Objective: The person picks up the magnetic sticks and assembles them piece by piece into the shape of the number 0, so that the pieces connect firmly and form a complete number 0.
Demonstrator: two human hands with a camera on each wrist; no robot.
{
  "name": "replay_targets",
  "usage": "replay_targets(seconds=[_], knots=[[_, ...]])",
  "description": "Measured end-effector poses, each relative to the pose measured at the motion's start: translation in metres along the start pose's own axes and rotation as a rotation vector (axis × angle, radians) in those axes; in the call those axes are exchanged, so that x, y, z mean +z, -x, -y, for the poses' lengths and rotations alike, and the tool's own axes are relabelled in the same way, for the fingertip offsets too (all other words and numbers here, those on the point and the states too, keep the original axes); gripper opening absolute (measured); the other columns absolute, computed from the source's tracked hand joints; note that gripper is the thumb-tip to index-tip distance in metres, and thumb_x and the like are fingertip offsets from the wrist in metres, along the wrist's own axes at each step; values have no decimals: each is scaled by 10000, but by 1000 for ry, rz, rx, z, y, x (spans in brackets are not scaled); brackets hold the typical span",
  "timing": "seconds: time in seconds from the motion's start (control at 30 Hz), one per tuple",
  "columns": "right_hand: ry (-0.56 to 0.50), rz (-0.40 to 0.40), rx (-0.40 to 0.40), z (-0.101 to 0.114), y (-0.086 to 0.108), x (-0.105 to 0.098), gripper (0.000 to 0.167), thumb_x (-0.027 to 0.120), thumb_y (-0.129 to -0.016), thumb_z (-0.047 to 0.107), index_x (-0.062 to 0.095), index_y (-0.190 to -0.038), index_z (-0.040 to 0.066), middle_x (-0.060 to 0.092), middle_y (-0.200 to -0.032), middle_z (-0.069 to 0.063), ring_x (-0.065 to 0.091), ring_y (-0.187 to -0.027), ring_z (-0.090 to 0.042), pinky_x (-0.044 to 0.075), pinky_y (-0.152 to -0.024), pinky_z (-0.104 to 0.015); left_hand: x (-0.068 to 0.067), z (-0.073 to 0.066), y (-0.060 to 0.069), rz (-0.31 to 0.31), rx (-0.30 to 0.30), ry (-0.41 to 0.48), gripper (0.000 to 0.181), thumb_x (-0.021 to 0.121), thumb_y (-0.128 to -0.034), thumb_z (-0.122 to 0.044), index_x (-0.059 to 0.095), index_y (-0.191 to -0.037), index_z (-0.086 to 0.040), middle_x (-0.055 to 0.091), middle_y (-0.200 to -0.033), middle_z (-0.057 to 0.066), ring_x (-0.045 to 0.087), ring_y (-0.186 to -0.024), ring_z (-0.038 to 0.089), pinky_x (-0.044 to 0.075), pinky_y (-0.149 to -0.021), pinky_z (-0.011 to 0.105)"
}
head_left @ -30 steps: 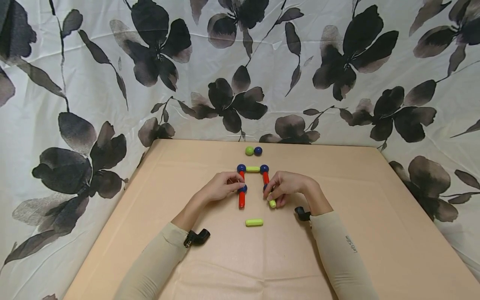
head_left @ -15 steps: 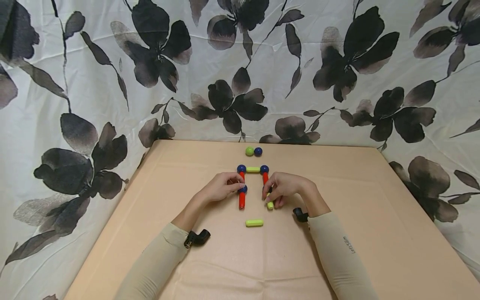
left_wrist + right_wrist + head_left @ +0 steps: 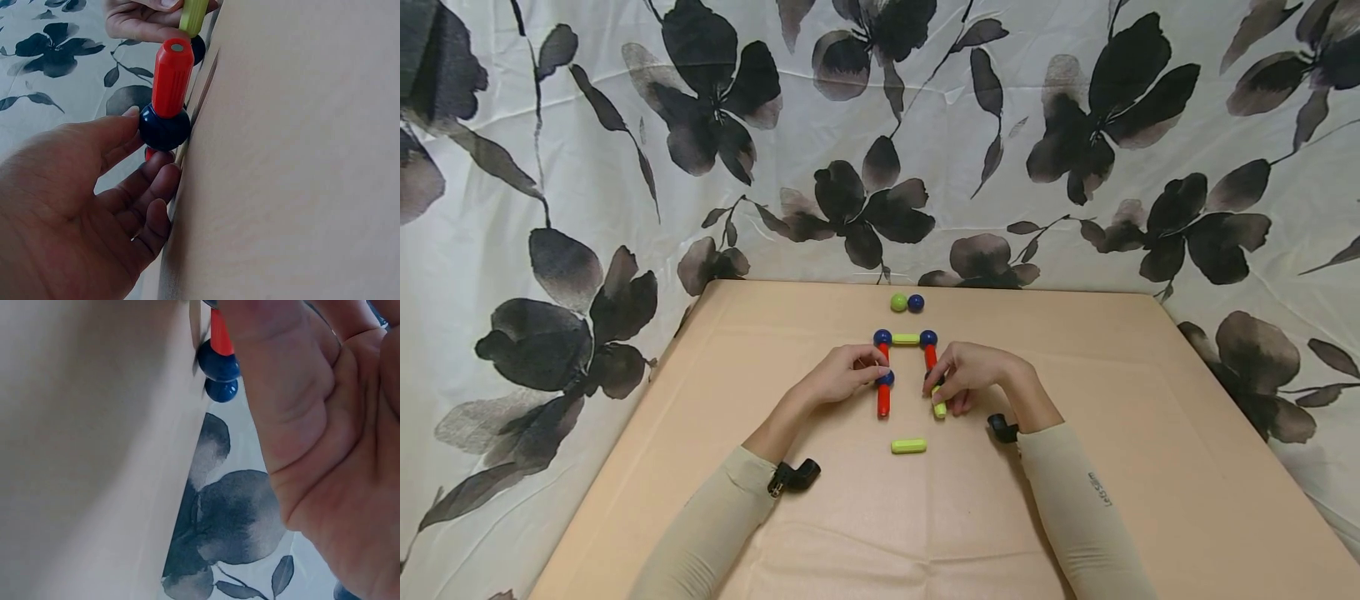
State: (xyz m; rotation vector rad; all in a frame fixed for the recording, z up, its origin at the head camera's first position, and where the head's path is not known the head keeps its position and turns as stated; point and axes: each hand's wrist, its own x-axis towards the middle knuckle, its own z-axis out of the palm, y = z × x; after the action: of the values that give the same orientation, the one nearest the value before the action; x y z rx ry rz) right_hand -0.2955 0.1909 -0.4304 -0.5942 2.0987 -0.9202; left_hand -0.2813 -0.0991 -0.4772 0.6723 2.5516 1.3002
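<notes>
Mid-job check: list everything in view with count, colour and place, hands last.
Table: 1, beige, lower head view
Floral cloth: 1, white with dark flowers, behind table
Green ball: 1, green, table's far side
Loose blue ball: 1, blue, just right of green ball
Crossbar: 1, yellow-green, nearer than those balls
Corner balls: 2, blue, at crossbar's ends
Red rods: 3, red, two left, one right
Side balls: 2, blue, one each side
Held rod: 1, yellow-green, right side
Loose rod: 1, yellow-green, nearest on table
Wrist cameras: 2, black, at cuffs
Sleeves: 2, beige, lower view
Left hand: 1, bare, pinching left side ball
Right hand: 1, bare, pinching held rod
</notes>
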Motion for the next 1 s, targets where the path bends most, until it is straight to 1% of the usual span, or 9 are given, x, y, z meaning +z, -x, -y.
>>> replay_targets(seconds=[0.07, 0.13, 0.27, 0.37, 0.47, 0.63, 0.83, 0.87, 1.0], knots=[[0, -25, -12, 1, 2, -3, 231, 808, -921, 181, 806, -1144, 119, 775, -886, -156, 735, -616, -279, 611, -614, -351, -1, 0, 0, -1, -1, -2, 82, 688, -1021, -316, 731, -1028, -247, 677, -933, -35, 598, -821, 170, 484, -724, 296], [21, -90, -45, 2, 3, -6, 233, 797, -929, 179, 800, -1149, 102, 774, -888, -158, 724, -607, -287, 611, -608, -371, -1, -1, 1, -1, 0, -1, 89, 691, -1018, -314, 734, -1036, -238, 680, -933, -33, 600, -820, 165, 485, -717, 289], [90, -319, -142, 3, -2, -13, 228, 741, -971, 172, 767, -1168, 61, 738, -864, -138, 667, -639, -269, 592, -619, -368, -2, -2, 2, -3, -2, 4, 92, 696, -1015, -313, 736, -1037, -234, 683, -925, -31, 600, -812, 159, 481, -704, 279], [168, -490, -193, 4, -13, -20, 276, 699, -1002, 187, 717, -1246, 59, 718, -985, -139, 643, -809, -256, 573, -723, -358, -3, -2, 2, -4, 1, 7, 93, 696, -1015, -314, 736, -1038, -233, 681, -920, -30, 596, -803, 156, 475, -698, 277], [222, -596, -207, 7, -28, -27, 368, 692, -1010, 203, 654, -1349, 62, 679, -1226, -172, 627, -1020, -293, 563, -862, -414, -3, -1, 2, -3, 8, 8, 103, 693, -1017, -315, 736, -1044, -226, 677, -919, -27, 592, -798, 153, 472, -696, 279], [199, -662, -130, 8, -57, -40, 478, 664, -1029, 208, 548, -1481, 104, 526, -1498, -174, 551, -1262, -382, 522, -1007, -533, -2, 2, 2, 0, 7, 5, 98, 690, -1018, -324, 734, -1039, -239, 669, -918, -30, 583, -796, 155, 468, -693, 275], [211, -638, -45, -1, -91, -47, 559, 591, -1070, 198, 410, -1596, 140, 348, -1642, -167, 473, -1404, -392, 400, -1173, -561, -3, 2, 3, 3, 5, 17, 100, 686, -1021, -330, 732, -1030, -242, 669, -902, -27, 585, -771, 165, 471, -677, 283], [209, -630, -36, -2, -95, -47, 569, 581, -1073, 192, 390, -1606, 133, 390, -1600, -190, 504, -1363, -393, 414, -1164, -550, -3, 2, 3, 4, 8, 17, 100, 685, -1021, -332, 732, -1028, -243, 669, -897, -28, 585, -766, 163, 471, -674, 282], [203, -635, 37, -1, -99, -46, 535, 569, -1081, 201, 421, -1591, 134, 472, -1557, -193, 516, -1373, -382, 399, -1175, -554, -2, 2, 2, 18, 14, 20, 106, 684, -1022, -336, 731, -1031, -241, 672, -895, -28, 583, -767, 157, 469, -672, 273]])
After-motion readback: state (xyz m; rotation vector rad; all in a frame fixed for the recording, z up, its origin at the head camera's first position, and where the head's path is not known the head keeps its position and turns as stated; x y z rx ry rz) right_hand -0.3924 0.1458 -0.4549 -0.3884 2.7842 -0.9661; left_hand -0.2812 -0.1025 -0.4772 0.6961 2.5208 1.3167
